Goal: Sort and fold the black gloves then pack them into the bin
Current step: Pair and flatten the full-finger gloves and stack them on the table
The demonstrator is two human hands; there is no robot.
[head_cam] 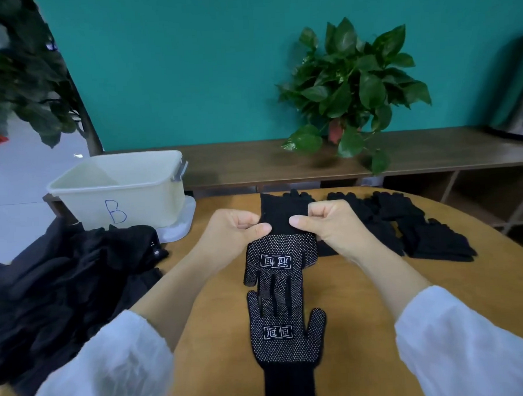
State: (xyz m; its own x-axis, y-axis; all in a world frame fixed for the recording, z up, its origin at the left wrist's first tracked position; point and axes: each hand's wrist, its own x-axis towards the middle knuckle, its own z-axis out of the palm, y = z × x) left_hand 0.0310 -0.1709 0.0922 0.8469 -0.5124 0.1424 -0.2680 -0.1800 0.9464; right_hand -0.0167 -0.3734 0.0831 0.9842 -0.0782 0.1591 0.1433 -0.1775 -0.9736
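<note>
Two black dotted gloves lie end to end on the wooden table (365,298), fingertips overlapping. The far glove (277,257) points its fingers toward me; my left hand (234,229) and my right hand (325,221) each pinch a side of its plain cuff. The near glove (287,335) lies palm up with its cuff at the bottom edge. A cream bin marked "B" (123,190) stands at the back left, and nothing shows inside it.
A loose heap of black gloves (62,293) covers the table's left side. More black gloves (407,223) lie spread at the back right. A potted plant (351,87) stands on a low shelf (433,152) behind the table.
</note>
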